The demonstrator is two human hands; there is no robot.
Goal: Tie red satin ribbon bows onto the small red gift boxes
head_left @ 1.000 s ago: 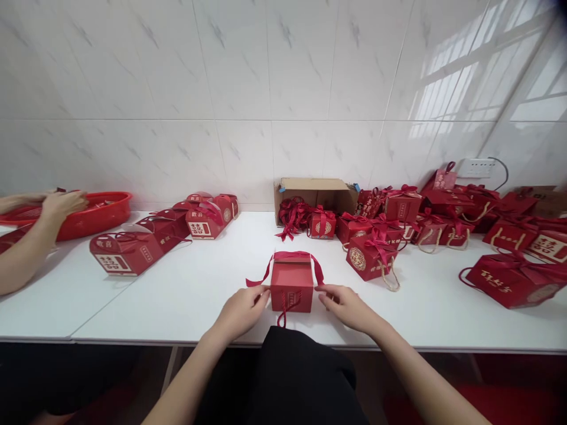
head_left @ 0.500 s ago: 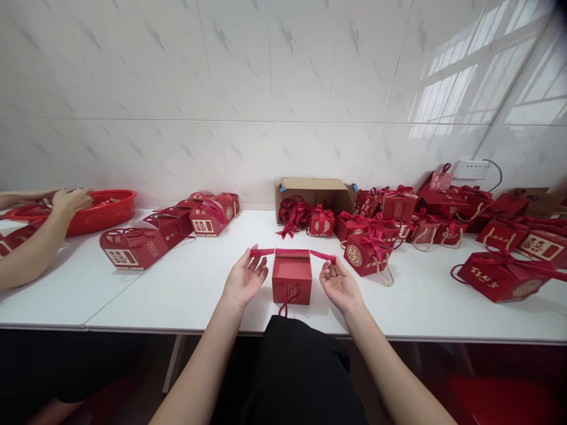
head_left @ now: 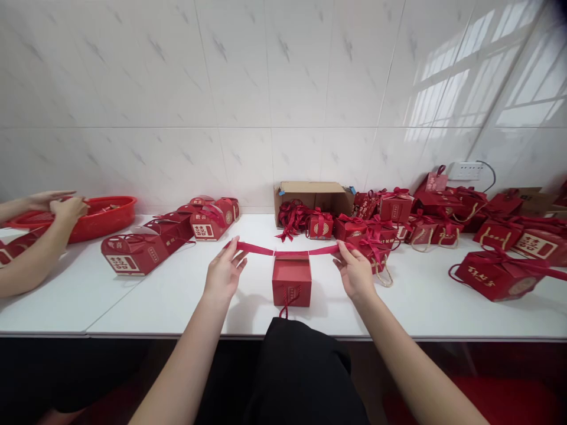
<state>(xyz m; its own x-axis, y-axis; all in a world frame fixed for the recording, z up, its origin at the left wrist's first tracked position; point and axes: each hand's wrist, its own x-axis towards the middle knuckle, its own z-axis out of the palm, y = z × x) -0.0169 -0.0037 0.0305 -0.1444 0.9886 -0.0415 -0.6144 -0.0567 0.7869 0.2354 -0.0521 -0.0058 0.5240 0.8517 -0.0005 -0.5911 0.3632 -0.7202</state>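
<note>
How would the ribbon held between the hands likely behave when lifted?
The ribbon is probably floppy: similar ribbons at the carton lie in limp loops. It seems light, being a thin strip. Lifting might tug the box whose top edge it crosses.

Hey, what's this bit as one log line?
left hand: holding ribbon | right hand: holding same ribbon | red box: on white table, between hands

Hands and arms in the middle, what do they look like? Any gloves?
The left grip and right grip are bare hands, no gloves. No sleeves show on the forearms, and I see no rings or watch. Black clothing shows between them.
</note>
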